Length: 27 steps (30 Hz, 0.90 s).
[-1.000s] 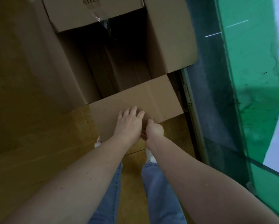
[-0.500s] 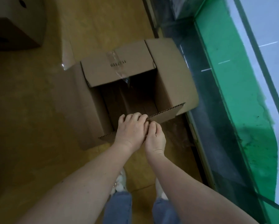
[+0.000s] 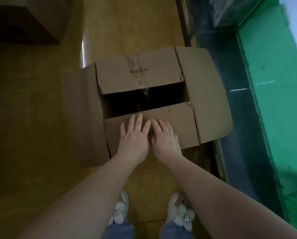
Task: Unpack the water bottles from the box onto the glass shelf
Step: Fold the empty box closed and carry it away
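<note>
Left hand [image 3: 134,135] flat, fingers spread, on near flap [image 3: 171,125] | right hand [image 3: 164,137] likewise, gripping nothing | box [image 3: 202,100] on floor [image 3: 40,118] beside glass shelf [image 3: 273,100] (interior dark, bottles unseen)

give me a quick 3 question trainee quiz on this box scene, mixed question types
1. True or false: both hands lie flat, palms down, on the near flap of the box.
2. Multiple choice: what number is printed on the far flap? A) 1137119 B) 2204518 C) no print at all
3. Short answer: can any water bottles be seen through the gap between the flaps?

Key
1. True: the left hand and right hand rest side by side on it, fingers spread.
2. A
3. No, the gap is dark and shows no bottles.
</note>
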Available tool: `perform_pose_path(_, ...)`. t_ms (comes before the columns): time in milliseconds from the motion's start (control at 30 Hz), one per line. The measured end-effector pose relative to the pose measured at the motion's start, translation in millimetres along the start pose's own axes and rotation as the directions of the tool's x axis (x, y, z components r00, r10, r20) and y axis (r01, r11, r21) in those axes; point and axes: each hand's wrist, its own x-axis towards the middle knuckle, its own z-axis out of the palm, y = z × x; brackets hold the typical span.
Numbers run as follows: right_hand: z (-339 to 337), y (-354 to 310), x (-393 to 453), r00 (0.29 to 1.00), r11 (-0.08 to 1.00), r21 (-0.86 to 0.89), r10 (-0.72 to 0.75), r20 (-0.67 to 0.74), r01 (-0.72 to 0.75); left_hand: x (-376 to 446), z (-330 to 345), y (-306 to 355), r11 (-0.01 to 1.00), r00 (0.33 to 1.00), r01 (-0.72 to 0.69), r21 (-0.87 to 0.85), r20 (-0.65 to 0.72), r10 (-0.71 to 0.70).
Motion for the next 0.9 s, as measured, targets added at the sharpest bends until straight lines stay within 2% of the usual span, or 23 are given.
perform_pose_path(133, -2, 4, 23, 0.999, 0.999, -0.033, -0.030, 0.031, 0.031, 21, 6, 3, 0.992, 0.997, 0.077, -0.096, 0.001, -0.078)
perform_pose_path(433, 6, 17, 38, 0.987, 0.998, -0.067, 0.026, 0.158, -0.016, 35, 26, 6, 0.981, 0.983, 0.150, -0.119, 0.128, -0.135)
perform_pose_path(700, -13, -1, 31, 0.999, 0.999, -0.034, -0.030, 0.014, 0.030, 17, 8, -5, 0.938, 0.976, 0.174, -0.299, -0.073, -0.204)
perform_pose_path(900, -28, -31, 27, 0.998, 0.996, -0.065, -0.056, -0.005, 0.055, -3, -7, -35, 0.887, 0.937, 0.219, -0.407, -0.167, -0.308)
